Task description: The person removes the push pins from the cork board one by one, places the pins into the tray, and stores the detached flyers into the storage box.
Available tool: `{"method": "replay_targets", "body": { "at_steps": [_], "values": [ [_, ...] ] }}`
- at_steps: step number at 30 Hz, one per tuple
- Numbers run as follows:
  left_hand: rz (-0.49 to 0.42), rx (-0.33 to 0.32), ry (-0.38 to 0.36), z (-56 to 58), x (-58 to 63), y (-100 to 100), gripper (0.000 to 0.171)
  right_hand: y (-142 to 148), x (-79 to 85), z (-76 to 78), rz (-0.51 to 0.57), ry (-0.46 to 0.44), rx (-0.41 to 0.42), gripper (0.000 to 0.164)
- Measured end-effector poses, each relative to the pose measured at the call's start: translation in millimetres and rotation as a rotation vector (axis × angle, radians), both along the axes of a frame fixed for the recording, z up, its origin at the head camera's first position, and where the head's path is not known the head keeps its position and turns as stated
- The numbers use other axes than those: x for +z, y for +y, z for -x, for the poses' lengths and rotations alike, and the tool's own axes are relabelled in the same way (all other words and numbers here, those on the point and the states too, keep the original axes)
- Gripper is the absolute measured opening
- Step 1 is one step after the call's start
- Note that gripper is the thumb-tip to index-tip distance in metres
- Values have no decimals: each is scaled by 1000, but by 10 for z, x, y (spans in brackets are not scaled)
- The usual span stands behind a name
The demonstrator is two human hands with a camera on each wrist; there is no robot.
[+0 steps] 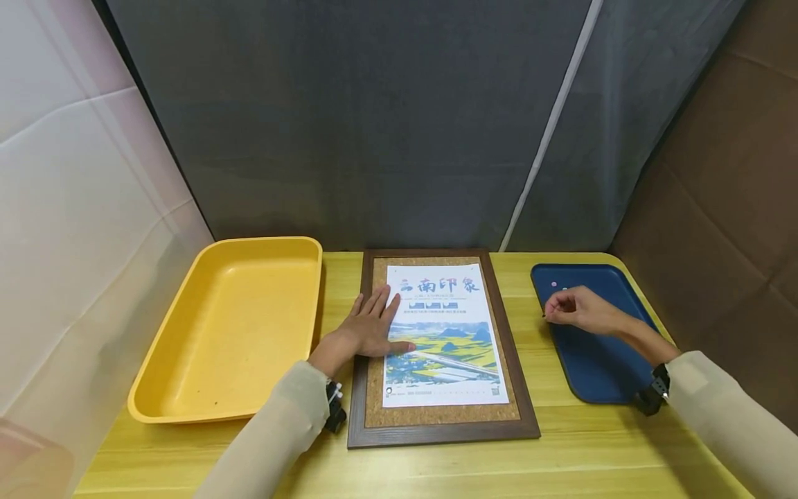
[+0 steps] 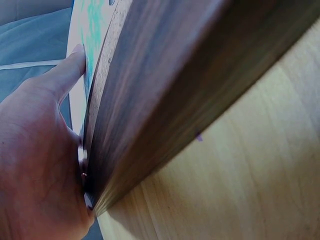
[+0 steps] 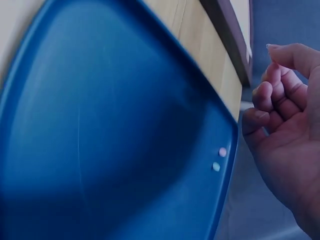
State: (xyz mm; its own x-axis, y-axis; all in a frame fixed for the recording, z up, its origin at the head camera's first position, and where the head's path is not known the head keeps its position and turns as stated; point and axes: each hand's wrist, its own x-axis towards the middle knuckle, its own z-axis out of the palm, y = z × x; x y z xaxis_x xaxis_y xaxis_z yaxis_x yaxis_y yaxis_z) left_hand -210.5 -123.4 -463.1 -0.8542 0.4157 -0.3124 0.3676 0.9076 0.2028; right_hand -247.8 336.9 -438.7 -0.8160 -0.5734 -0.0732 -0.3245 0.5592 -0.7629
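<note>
A wood-framed corkboard (image 1: 439,416) lies on the table with a printed poster (image 1: 445,360) on it, showing large characters above a yellow and blue landscape. My left hand (image 1: 364,333) rests with spread fingers on the poster's left side and the frame's left edge. In the left wrist view, the thumb (image 2: 75,65) lies over the poster's face. Above the left edge of a dark blue tray (image 1: 592,371), my right hand (image 1: 582,310) has thumb and index finger together, pinching a tiny pin whose dark end shows. A pink pin (image 3: 222,152) and a pale green pin (image 3: 216,166) lie in the tray.
To the left stands a large yellow tray (image 1: 224,333) close beside the frame. A grey curtain (image 1: 374,125) hangs behind the wooden table (image 1: 430,471). White fabric (image 1: 81,208) borders the left side and a brown panel (image 1: 723,208) the right.
</note>
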Motion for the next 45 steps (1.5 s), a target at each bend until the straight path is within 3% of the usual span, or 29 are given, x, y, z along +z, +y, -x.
{"method": "replay_targets", "body": {
  "at_steps": [18,45],
  "values": [
    [16,5,-5,0,17,17,113,415,-101,240,-134,115,-167,8],
    [18,-6,-4,-11,11,-7,112,618,-335,513,-218,118,-298,11]
  ]
}}
